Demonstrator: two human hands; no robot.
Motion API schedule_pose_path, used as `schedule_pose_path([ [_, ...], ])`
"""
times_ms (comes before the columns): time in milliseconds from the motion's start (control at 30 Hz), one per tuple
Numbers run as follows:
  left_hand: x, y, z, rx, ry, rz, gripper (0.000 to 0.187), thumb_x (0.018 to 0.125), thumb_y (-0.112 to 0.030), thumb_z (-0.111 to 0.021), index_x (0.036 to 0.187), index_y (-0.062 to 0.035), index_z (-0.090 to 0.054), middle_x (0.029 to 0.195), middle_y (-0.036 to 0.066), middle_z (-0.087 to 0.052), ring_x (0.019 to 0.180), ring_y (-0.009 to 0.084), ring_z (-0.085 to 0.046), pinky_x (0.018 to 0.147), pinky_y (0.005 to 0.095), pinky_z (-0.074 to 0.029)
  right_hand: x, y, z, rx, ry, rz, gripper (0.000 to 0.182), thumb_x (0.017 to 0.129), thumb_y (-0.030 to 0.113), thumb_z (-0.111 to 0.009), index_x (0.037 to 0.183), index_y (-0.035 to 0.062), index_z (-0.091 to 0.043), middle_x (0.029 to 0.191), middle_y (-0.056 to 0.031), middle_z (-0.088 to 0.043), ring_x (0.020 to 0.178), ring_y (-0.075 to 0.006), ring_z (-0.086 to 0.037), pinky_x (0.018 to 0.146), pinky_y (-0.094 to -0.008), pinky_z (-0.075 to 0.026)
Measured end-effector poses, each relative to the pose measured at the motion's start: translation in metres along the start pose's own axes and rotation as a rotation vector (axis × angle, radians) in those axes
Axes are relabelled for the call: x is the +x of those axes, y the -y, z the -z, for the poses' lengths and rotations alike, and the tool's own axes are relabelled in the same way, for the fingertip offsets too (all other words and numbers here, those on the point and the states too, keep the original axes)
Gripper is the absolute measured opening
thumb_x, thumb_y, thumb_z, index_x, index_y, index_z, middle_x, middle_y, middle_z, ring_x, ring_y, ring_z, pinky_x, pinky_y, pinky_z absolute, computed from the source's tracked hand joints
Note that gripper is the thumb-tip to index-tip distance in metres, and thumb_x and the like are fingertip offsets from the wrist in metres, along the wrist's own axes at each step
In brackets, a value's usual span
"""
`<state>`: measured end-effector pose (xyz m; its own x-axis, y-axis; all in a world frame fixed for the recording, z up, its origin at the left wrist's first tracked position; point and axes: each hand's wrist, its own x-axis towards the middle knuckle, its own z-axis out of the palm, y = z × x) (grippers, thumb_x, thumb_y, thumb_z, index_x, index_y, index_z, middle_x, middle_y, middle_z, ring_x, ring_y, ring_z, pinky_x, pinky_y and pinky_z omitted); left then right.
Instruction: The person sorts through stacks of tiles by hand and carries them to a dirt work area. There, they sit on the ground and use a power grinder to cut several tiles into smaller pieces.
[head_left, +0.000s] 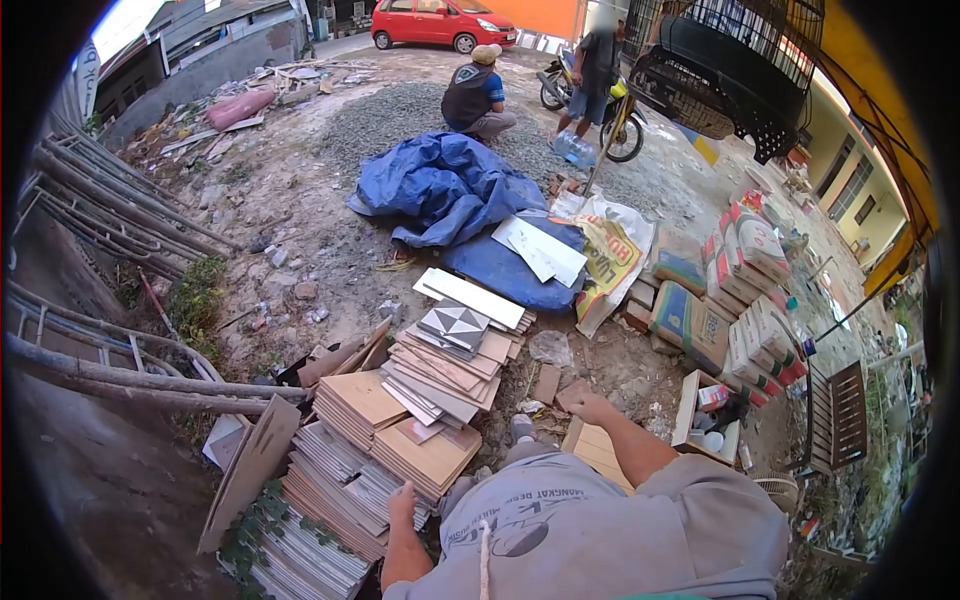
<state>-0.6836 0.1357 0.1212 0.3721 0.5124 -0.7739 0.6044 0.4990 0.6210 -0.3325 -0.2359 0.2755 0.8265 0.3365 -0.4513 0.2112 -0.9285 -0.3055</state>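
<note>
My left hand (402,500) is low in the view, beside the stacked tan tiles (425,455) and the grey tile stacks; its fingers are blurred and small. My right hand (592,407) hangs over the dirt, near a reddish broken piece (572,393), and whether it touches that piece is unclear. Its fingertips are hard to make out. A patterned grey and white tile (454,325) tops the middle stack of tiles (440,372). White boards (474,298) lie just behind it.
A blue tarp (450,190) lies ahead, with cement bags (690,325) to the right. Metal scaffold frames (110,375) stand left. One person (475,95) squats by gravel; another (598,75) stands near a motorcycle. A birdcage (740,60) hangs upper right.
</note>
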Motion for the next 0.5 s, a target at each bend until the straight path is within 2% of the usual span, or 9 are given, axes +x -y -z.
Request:
schedule_pose_path([
  [100,-0.017,0.006,-0.001,0.051,0.017,0.046,0.049,0.090,-0.044,-0.065,0.117,-0.0032,-0.061,0.094,0.007,-0.065,0.073,0.0188,-0.064,0.053,0.0327,-0.043,0.001,0.026,0.019,0.030,0.060,0.001,0.056,0.084,0.048,-0.055,0.110,0.0000,-0.067,0.120,-0.0260,-0.063,0.113,-0.0395,-0.060,0.095,-0.0436,-0.048],
  [133,-0.020,0.007,-0.001,0.064,0.017,0.071,0.049,0.091,-0.044,-0.064,0.117,-0.0033,-0.061,0.096,0.008,-0.066,0.074,0.0190,-0.064,0.056,0.0356,-0.044,0.010,0.017,0.006,0.030,-0.013,0.061,0.055,0.084,0.048,-0.054,0.107,0.0012,-0.070,0.111,-0.0237,-0.068,0.105,-0.0372,-0.065,0.092,-0.0440,-0.050],
  [233,-0.002,0.030,0.009,0.085,0.029,0.046,0.049,0.090,-0.045,-0.065,0.116,-0.0030,-0.061,0.096,0.009,-0.066,0.074,0.0193,-0.065,0.058,0.0365,-0.044,-0.022,0.033,0.027,0.035,0.023,0.068,0.056,0.084,0.048,-0.054,0.110,0.0011,-0.070,0.113,-0.0244,-0.067,0.106,-0.0374,-0.065,0.093,-0.0442,-0.050],
  [333,-0.004,0.030,0.013,0.008,-0.037,0.041,0.049,0.090,-0.044,-0.065,0.117,-0.0024,-0.062,0.096,0.009,-0.066,0.074,0.0193,-0.064,0.057,0.0349,-0.044,-0.013,-0.012,-0.001,-0.083,0.051,0.007,0.057,0.085,0.048,-0.053,0.110,0.0003,-0.069,0.115,-0.0254,-0.066,0.108,-0.0380,-0.064,0.094,-0.0451,-0.049],
  [500,0.006,0.031,0.019,0.013,-0.058,0.036,0.050,0.090,-0.042,-0.066,0.119,-0.0013,-0.061,0.095,0.009,-0.067,0.073,0.0190,-0.064,0.057,0.0344,-0.044,-0.035,-0.042,0.005,-0.184,0.128,-0.109,0.058,0.084,0.049,-0.054,0.109,-0.0008,-0.070,0.115,-0.0269,-0.065,0.110,-0.0397,-0.063,0.094,-0.0458,-0.049],
])
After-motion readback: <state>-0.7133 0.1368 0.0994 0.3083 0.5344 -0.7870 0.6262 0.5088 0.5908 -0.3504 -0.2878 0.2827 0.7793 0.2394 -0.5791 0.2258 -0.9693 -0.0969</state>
